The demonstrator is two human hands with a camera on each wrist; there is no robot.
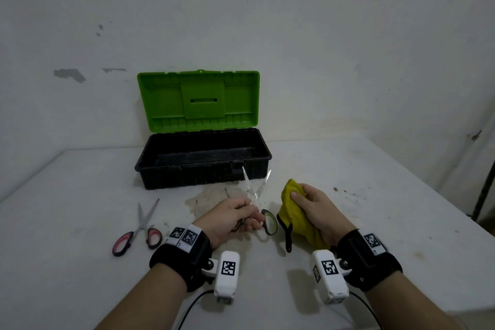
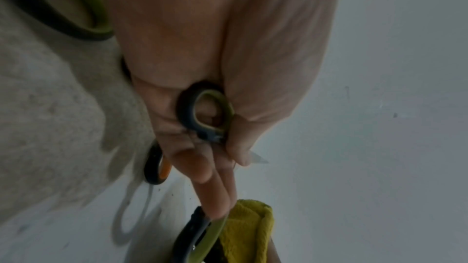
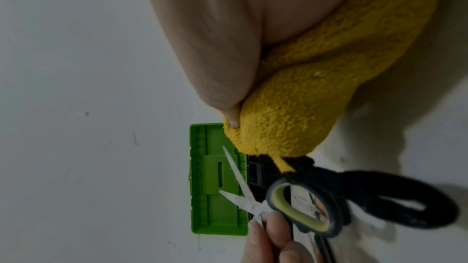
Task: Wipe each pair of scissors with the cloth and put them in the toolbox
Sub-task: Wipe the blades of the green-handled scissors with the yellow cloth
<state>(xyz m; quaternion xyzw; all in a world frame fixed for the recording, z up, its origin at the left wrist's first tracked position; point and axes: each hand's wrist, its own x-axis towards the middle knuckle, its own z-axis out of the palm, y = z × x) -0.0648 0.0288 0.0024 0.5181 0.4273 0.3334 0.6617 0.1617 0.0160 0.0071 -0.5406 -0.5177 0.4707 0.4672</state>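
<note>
My left hand [image 1: 235, 215] grips a pair of green-and-black-handled scissors [image 1: 255, 187] by the handles, its fingers [image 2: 210, 187] round the small ring [image 2: 205, 115]. The blades [image 3: 238, 183] stand apart and point at the toolbox [image 1: 203, 166]. To their right, my right hand [image 1: 313, 206] holds a bunched yellow cloth [image 1: 292, 211], thumb [image 3: 228, 87] pressed into the cloth [image 3: 291, 107]. The cloth is apart from the blades. Red-handled scissors [image 1: 139, 230] lie on the table at left. An orange-handled pair [image 2: 155, 169] lies under my left hand.
The toolbox stands at the back of the white table [image 1: 80, 195], green lid [image 1: 198, 100] upright and open against the wall, with nothing visible in its black tray. A stained patch [image 1: 211, 198] marks the tabletop before it. The cloth's black loop [image 3: 405, 197] hangs down.
</note>
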